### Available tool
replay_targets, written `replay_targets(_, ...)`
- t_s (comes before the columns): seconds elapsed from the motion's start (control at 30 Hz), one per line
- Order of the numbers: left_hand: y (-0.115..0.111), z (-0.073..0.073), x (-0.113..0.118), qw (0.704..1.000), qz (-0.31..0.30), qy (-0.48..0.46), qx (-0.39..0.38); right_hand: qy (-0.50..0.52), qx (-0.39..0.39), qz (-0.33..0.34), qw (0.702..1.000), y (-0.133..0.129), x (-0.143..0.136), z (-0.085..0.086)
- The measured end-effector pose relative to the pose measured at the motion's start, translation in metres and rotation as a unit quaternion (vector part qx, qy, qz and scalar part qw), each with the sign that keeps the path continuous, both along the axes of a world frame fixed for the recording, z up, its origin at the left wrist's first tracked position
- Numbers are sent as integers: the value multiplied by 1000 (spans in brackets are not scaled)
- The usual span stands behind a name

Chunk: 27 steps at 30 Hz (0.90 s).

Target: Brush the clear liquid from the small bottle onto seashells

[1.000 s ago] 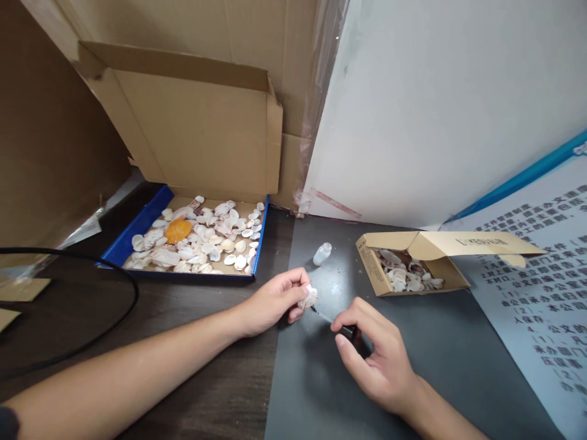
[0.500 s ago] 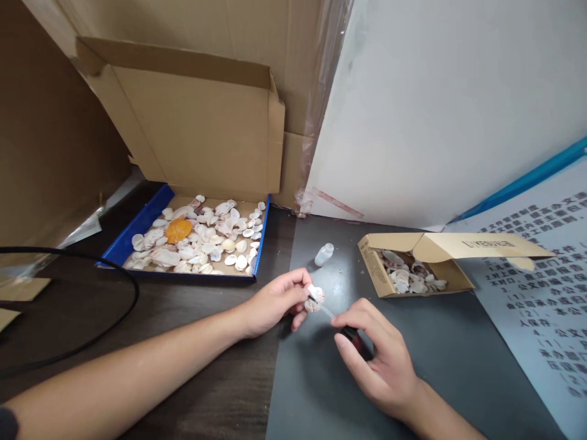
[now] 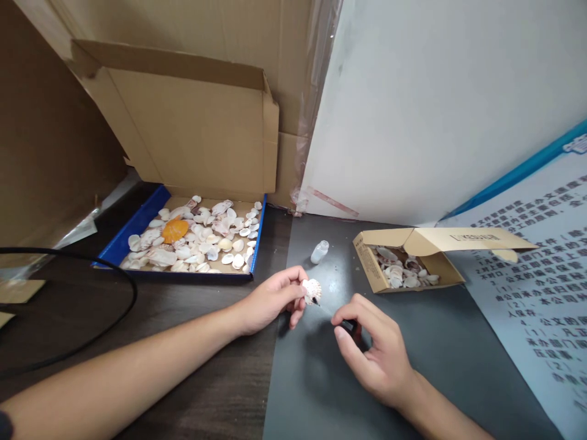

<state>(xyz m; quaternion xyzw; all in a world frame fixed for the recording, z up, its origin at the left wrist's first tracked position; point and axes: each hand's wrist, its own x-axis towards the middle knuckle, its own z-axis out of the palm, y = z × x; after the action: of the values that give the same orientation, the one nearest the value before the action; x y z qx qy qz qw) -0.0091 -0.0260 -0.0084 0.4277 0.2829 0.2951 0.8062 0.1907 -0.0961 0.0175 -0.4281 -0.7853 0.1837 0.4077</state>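
Note:
Pinched by its edge, a small ribbed scallop shell (image 3: 313,291) is in my left hand (image 3: 275,300), its face turned toward the camera. My right hand (image 3: 378,351) grips a small brush (image 3: 350,327) by its dark cap-like handle, mostly hidden by the fingers. The brush's thin clear stem reaches left, and its dark tip is at the lower right edge of the shell. Just beyond the shell, a small clear bottle (image 3: 320,252) with whitish contents stands uncapped on the grey mat (image 3: 316,373).
A blue-edged cardboard box (image 3: 258,235) with raised lid holds many shells, one of them orange (image 3: 175,230). On the right, a smaller open carton (image 3: 367,263) contains more shells. A black cable (image 3: 134,299) loops at left; a printed sheet (image 3: 541,269) lies at right.
The brush tip has moved from the middle of the shell to its lower right edge. The shell looks slightly turned in my left hand. The whole view has shifted a little.

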Motion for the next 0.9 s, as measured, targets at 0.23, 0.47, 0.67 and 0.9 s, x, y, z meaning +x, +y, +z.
replay_targets(0.23,0,2,0,1000,9,15,-6,-3,-10,-13,1000,1,0,-1)
replay_targets(0.47,0,3,-1,1000,5,14,-13,-8,-4,-6,1000,2,-1,-1)
replay_targets(0.67,-1,4,0,1000,22,6,-20,11,-3,-9,1000,1,-1,0)
replay_targets(0.9,-1,4,3,998,43,41,20,-12,-22,6,1000,0,-4,1)
